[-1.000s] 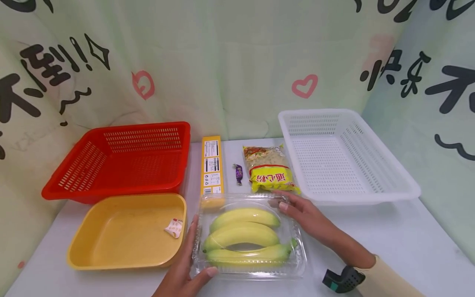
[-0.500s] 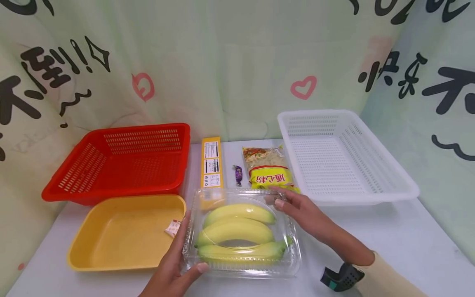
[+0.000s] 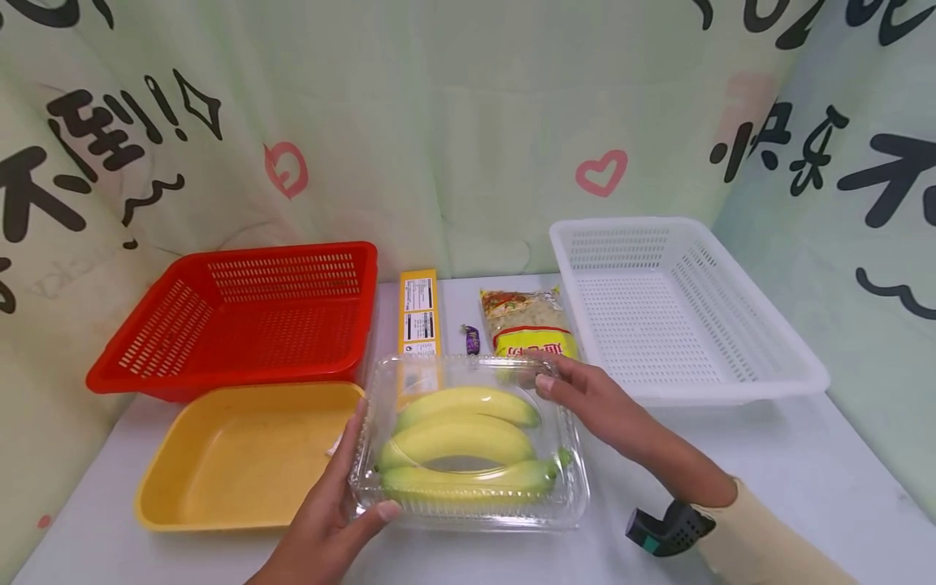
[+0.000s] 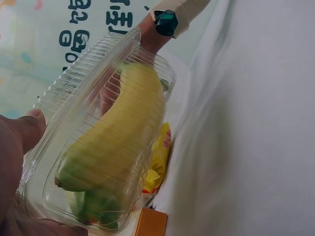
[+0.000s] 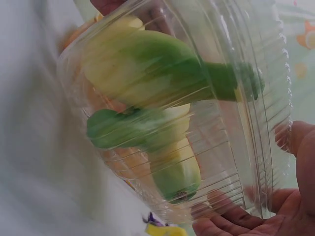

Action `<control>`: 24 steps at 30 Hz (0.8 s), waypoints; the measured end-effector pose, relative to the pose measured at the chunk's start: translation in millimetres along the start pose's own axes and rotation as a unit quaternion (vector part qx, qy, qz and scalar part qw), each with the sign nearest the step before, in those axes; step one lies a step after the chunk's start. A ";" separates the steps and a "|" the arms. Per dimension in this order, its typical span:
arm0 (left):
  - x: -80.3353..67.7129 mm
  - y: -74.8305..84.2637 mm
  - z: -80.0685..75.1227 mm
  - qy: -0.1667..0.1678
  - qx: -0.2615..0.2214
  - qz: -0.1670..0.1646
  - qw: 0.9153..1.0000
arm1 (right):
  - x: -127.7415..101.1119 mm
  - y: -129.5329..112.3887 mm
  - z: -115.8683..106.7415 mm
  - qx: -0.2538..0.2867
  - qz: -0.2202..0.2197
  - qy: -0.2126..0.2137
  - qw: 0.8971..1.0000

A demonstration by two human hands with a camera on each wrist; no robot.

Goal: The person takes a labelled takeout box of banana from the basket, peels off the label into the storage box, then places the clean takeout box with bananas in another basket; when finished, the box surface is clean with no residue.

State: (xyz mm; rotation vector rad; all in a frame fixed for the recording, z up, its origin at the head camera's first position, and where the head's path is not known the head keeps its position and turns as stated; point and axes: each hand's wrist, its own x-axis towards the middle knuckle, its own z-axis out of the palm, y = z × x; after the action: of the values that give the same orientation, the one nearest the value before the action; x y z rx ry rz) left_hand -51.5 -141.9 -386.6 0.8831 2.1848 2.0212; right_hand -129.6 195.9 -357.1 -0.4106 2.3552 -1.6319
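Head view: on a white table [image 3: 768,479] before a green printed curtain [image 3: 453,122], a clear box [image 3: 468,443] of three bananas [image 3: 457,443] is gripped at opposite corners, left hand [image 3: 329,520] with thumb curled over the near rim, right hand [image 3: 585,398] pinching the far corner, so it tilts between a yellow tray [image 3: 241,455] and a white basket [image 3: 673,309]. Left wrist view: the thumb [image 4: 24,130] presses the ribbed lid, and a noodle packet [image 4: 157,157] shows beneath the box. Right wrist view: blurred; curled fingers [image 5: 231,223] support the box's underside, unseen from above.
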 end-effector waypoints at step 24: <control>20.4 19.4 -28.5 0.016 0.060 -0.008 0.998 | 27.1 -38.5 -9.0 -0.002 -0.011 -0.001 1.000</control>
State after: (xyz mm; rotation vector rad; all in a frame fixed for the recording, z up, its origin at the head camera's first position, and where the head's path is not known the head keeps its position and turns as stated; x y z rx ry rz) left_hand -72.5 -159.2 -357.4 0.8469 2.3435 1.9269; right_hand -154.6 180.9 -319.0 -0.4400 2.3620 -1.6361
